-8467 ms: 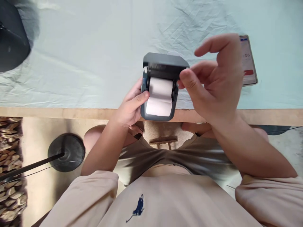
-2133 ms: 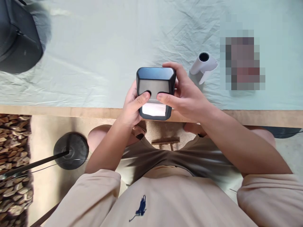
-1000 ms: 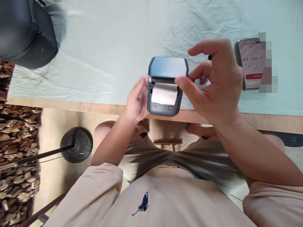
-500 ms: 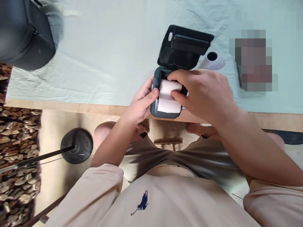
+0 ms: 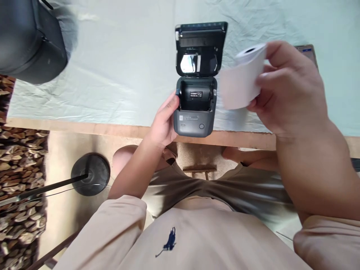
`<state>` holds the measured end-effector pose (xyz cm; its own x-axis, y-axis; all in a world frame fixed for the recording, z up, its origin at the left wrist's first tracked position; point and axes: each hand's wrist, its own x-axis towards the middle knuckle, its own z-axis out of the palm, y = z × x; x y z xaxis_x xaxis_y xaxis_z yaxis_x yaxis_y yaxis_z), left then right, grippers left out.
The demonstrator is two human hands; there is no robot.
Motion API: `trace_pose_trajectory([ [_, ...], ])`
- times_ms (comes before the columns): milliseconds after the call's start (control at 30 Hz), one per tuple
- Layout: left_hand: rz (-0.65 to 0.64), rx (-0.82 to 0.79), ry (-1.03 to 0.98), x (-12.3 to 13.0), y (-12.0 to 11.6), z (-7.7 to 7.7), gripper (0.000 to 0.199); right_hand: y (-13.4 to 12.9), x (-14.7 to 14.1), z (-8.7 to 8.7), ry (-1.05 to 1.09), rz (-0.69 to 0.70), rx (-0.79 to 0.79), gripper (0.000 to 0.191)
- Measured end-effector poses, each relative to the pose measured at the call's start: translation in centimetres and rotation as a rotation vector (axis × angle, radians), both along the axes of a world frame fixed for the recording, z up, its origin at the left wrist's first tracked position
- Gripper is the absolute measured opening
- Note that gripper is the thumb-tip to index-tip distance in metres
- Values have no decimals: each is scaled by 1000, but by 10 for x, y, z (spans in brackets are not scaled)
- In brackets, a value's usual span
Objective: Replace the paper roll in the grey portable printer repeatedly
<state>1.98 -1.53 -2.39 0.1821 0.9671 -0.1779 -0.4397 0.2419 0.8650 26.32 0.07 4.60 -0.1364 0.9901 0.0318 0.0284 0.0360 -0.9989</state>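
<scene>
A small dark portable printer (image 5: pixel 192 123) stands near the table's front edge with its lid (image 5: pixel 200 41) flipped up. Its paper compartment (image 5: pixel 194 98) shows bare, with a small printed label inside. My left hand (image 5: pixel 165 122) grips the printer's left side, thumb on the rim. To the right of the printer, my right hand (image 5: pixel 289 82) holds a white paper roll (image 5: pixel 242 84) off the table, its core facing up. The roll is blurred by motion, with a loose end of paper toward the printer.
A phone (image 5: pixel 309 52) lies partly hidden behind my right hand. At the far left stands a black bag (image 5: pixel 30 41) on the pale cloth (image 5: pixel 126 63). Below the wooden table edge (image 5: pixel 84 125) is a round black stand base (image 5: pixel 90 174).
The white paper has left the printer's compartment. My right hand has moved right and up, away from the printer, and now holds a paper roll. The printer has turned slightly in my left hand.
</scene>
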Motion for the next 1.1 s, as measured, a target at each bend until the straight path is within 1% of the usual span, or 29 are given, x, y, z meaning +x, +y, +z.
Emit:
trace_pose_trajectory([
  [33, 16, 1, -13, 0, 1, 0, 43, 3, 7, -8, 42, 3, -69, 27],
  [67, 33, 1, -25, 0, 2, 0, 41, 6, 12, -17, 26, 28, -117, 29],
  [100, 46, -1, -34, 0, 2, 0, 39, 7, 16, -25, -18, 35, -114, 31],
  [167, 72, -6, -19, 0, 3, 2, 41, 5, 18, -40, -124, 40, -7, 32],
  [233, 98, -8, 27, 0, 3, 2, 45, -1, 15, -50, -199, 60, 114, 30],
  [333, 97, -7, 57, 1, 4, 2, 43, -9, 8, -57, -382, 75, 281, 26],
  [400, 84, -5, 44, 1, 4, 2, 42, -10, 6, -60, -564, 41, 418, 28],
  [467, 74, -9, 26, 1, 5, 3, 41, -11, 6, -63, -717, 29, 479, 32],
  [533, 70, -15, 6, 1, 4, 4, 37, -12, 6, -61, -800, 44, 464, 37],
  [567, 73, -17, -4, 2, 4, 5, 35, -14, 7, -56, -805, 53, 467, 40],
  [633, 83, -14, -15, 2, 3, 7, 34, -17, 11, -43, -750, 39, 524, 46],
  [667, 85, -10, -11, 2, 2, 7, 34, -17, 14, -34, -707, -5, 578, 45],
  [700, 77, -11, -7, 2, 1, 8, 35, -16, 18, -27, -678, -81, 621, 40],
  [767, 42, -20, -2, 2, 0, 8, 35, -8, 25, -18, -699, -289, 693, 34],
  [833, 31, -22, 4, 2, 0, 8, 34, 5, 27, -19, -839, -378, 594, 41],
  [900, 55, -1, 20, 2, 1, 6, 36, 19, 21, -26, -1006, -363, 327, 54],
  [967, 75, 20, 32, 2, 2, 4, 40, 29, 11, -33, -1110, -334, 124, 57],
  [1033, 66, 31, 22, 2, 2, 3, 43, 34, 1, -35, -1163, -329, 34, 51],
  [1100, 54, 38, 5, 2, 2, 3, 44, 34, -5, -34, -1188, -333, 11, 47],
])
